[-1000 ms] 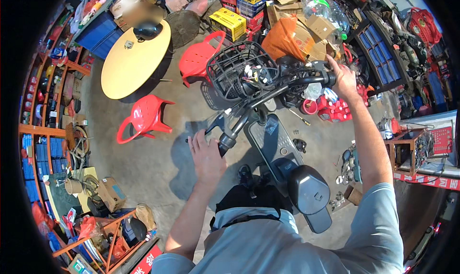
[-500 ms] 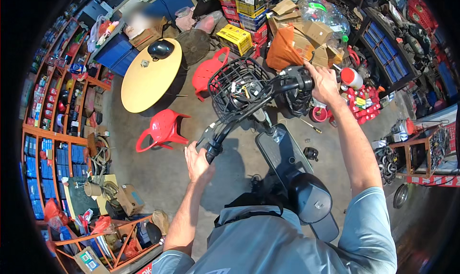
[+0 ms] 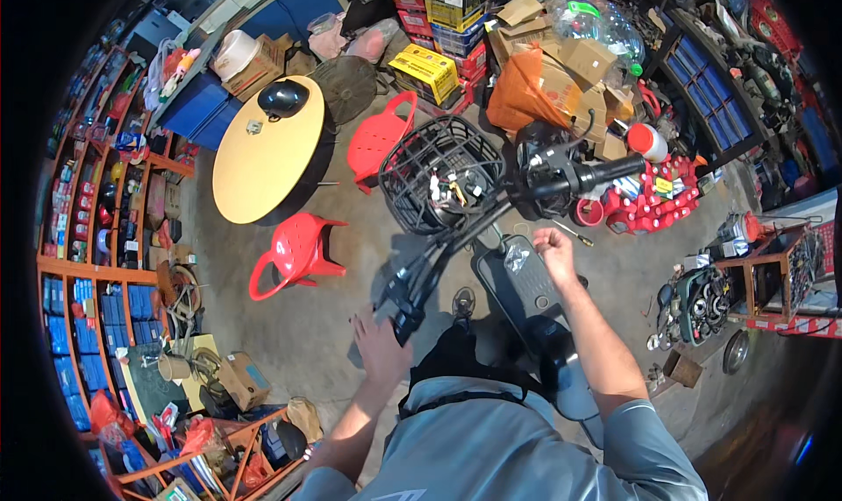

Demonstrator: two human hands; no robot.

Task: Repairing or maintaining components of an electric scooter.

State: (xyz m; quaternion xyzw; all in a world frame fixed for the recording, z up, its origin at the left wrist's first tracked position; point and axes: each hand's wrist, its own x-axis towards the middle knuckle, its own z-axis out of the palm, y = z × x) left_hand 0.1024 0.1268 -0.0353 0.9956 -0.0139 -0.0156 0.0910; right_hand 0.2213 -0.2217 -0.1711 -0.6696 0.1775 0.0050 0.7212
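The scooter handlebar (image 3: pixel 491 207) is black and lies slanted, from its left grip (image 3: pixel 405 312) up to its right grip (image 3: pixel 605 172). The left grip touches the fingers of the left hand (image 3: pixel 379 348). The right grip is free, above the loosely curled right hand (image 3: pixel 554 248). A black wire basket (image 3: pixel 438 185) sits just beyond the bar.

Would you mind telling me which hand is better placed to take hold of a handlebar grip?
Probably the left hand: it is right at the near grip. The right hand hangs above the footboard, well short of the far grip.
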